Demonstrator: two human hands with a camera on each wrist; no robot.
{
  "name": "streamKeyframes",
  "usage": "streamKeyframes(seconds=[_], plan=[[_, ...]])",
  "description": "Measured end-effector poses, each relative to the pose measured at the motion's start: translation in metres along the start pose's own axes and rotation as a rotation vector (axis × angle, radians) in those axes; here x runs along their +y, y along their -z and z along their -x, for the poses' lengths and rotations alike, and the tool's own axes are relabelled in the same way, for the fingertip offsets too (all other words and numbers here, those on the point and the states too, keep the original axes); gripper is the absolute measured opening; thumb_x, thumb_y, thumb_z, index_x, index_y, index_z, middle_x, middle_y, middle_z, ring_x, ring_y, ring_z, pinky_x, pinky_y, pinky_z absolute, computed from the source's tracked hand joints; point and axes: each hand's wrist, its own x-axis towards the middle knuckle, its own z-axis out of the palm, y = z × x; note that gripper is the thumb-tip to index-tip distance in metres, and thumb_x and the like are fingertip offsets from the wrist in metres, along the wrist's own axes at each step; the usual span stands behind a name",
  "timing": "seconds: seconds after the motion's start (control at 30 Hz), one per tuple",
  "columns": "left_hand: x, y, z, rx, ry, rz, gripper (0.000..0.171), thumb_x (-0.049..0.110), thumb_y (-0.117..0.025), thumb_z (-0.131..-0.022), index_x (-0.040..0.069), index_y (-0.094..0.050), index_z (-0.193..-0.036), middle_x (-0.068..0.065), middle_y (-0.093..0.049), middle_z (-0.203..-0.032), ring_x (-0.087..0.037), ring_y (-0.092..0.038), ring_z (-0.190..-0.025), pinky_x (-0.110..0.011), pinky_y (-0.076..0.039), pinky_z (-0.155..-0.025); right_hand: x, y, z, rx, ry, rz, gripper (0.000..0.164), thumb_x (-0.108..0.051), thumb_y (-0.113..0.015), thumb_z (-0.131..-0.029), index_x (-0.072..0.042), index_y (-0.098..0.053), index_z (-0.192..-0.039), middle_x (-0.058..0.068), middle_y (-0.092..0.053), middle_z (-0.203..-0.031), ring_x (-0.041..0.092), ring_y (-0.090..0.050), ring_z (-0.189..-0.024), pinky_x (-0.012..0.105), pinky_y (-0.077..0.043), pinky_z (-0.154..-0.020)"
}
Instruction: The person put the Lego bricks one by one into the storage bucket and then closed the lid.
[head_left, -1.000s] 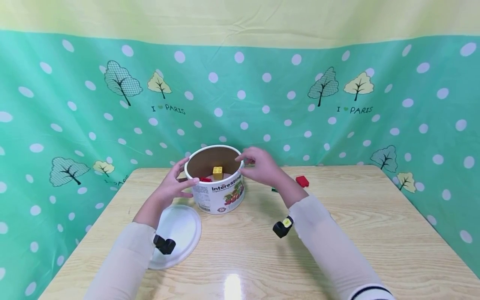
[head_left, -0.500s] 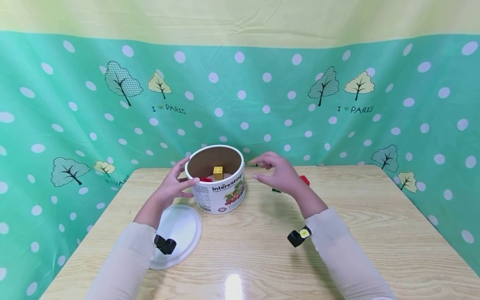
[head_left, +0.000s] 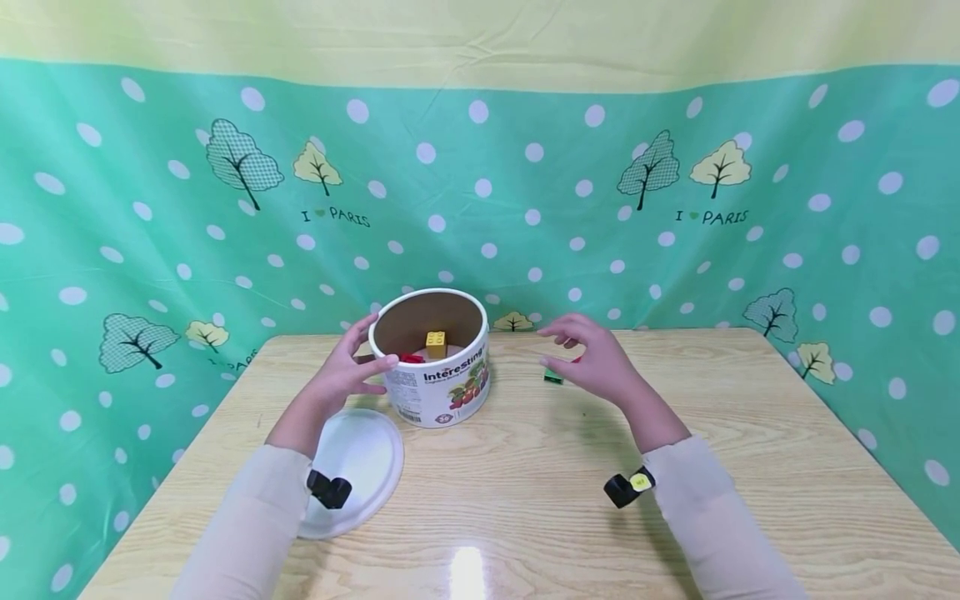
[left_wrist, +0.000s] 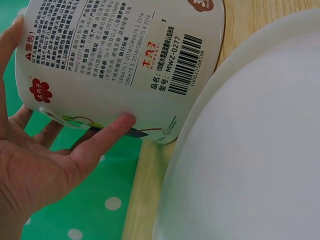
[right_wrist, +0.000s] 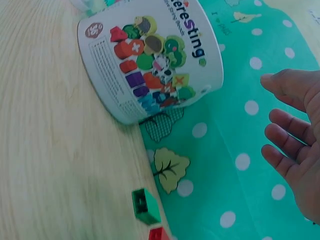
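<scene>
A white round tub (head_left: 408, 396) with printed labels stands at the back of the table. My left hand (head_left: 341, 367) rests on its left side, fingers and thumb spread straight against the wall; in the left wrist view, the thumb (left_wrist: 107, 137) lies along it. Inside the tub are a yellow toy brick (head_left: 437, 345) and a red piece (head_left: 412, 358). To the right of the tub, my right hand (head_left: 596, 362) hovers with fingers loosely bent, holding nothing. Near its fingertips lies a green brick (head_left: 552, 376). A red brick (right_wrist: 158, 234), mostly covered by that hand in the head view, lies beside the green one.
A white round lid (head_left: 363, 462) lies flat on the wooden table (head_left: 510, 500), in front of the tub and partly under my left forearm. A green dotted curtain (head_left: 480, 250) hangs right behind the table's back edge.
My right hand has moved from the tub's rim to the right, toward the green and red bricks, and its fingers have parted. My left hand and the tub stay in place.
</scene>
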Motion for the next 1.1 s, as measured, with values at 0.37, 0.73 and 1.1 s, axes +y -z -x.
streamKeyframes(seconds=[0.37,0.73,1.1], plan=[[-0.004,0.001,-0.002,-0.007,-0.019,0.021,0.093,0.02,-0.073,-0.089,0.03,-0.01,-0.157,-0.013,-0.011,-0.161,-0.051,-0.025,-0.138,-0.063,-0.053,-0.08,0.017,0.014,0.016,0.015,-0.107,0.013,0.037,-0.012,-0.079,-0.082,-0.011,-0.07,-0.118,0.005,-0.061,-0.118,0.025,-0.058,-0.1,0.046,-0.056,-0.079],[-0.006,0.002,-0.004,-0.012,-0.011,0.019,0.093,0.017,-0.072,-0.09,0.028,-0.009,-0.158,-0.015,-0.01,-0.161,-0.051,-0.024,-0.138,-0.064,-0.051,-0.082,0.033,0.025,0.028,0.034,-0.166,0.05,0.038,-0.013,-0.078,-0.084,-0.011,-0.069,-0.12,0.006,-0.06,-0.119,0.027,-0.058,-0.098,0.042,-0.056,-0.075],[-0.005,0.001,-0.003,-0.008,-0.016,0.013,0.094,0.021,-0.073,-0.089,0.029,-0.01,-0.157,-0.013,-0.011,-0.161,-0.05,-0.025,-0.138,-0.064,-0.051,-0.082,0.052,0.039,0.036,0.029,-0.171,0.079,0.04,-0.013,-0.077,-0.085,-0.006,-0.066,-0.122,0.012,-0.058,-0.124,0.033,-0.057,-0.102,0.046,-0.051,-0.087]])
